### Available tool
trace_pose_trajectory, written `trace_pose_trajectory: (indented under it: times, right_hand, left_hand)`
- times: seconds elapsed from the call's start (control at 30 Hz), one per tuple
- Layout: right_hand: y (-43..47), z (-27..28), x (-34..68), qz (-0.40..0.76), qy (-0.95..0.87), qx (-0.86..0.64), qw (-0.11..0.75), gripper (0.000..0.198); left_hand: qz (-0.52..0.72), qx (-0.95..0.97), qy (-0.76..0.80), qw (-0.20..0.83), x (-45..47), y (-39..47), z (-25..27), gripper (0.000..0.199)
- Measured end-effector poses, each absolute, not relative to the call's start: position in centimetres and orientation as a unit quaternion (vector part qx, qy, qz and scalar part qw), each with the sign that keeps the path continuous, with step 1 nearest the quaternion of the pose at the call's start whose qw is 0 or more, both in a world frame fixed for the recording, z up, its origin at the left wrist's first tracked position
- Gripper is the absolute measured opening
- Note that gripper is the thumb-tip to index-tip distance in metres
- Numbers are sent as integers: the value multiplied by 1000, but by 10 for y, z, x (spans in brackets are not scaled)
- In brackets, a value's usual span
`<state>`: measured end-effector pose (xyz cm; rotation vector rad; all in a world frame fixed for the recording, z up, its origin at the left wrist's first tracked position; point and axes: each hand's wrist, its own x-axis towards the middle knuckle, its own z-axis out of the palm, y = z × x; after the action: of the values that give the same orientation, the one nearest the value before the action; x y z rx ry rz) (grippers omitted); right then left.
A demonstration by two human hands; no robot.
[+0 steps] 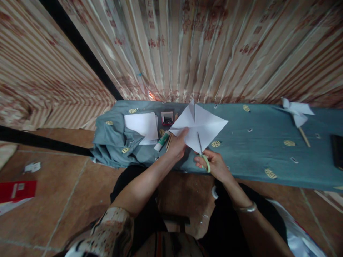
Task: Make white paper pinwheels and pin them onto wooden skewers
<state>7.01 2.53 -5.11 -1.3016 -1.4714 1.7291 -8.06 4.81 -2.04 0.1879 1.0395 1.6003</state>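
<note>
While the left hand (178,146) pinched the white paper square (210,123) above the cloth-covered table (242,153), thumb on top, the right hand (216,165) gripped the scissors (207,165) by their green handle, 1 blade lying over the near corner and pointing inward. At least 1 cut looked done: the far corner stood parted, with a flap raised. The left corner also seemed split, though that was hard to tell beside the hand. The near cut appeared underway and the right corner whole, so cutting was probably unfinished; this sheet was on no stick. Well apart to the right lay 1 folded paper piece (297,110), already on its stick (304,137).
</note>
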Motion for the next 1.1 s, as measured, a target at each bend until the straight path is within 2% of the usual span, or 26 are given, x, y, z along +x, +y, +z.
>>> trace_pose_trajectory:
  times: [0.27,0.53,0.8,1.1]
  right_hand:
    - [25,-51,71,637,-555,-476,243,44]
    - [25,-57,75,645,-553,-466,246,42]
    - [26,-56,76,624,-571,-473,249,41]
    - [25,-54,72,624,-557,-484,255,44]
  left_hand:
    - [684,86,444,573,-83,50,-25,22]
    - [686,80,435,578,-83,50,-27,40]
    - [680,88,430,587,-81,47,-26,21]
    - [677,101,437,583,-81,48,-32,18]
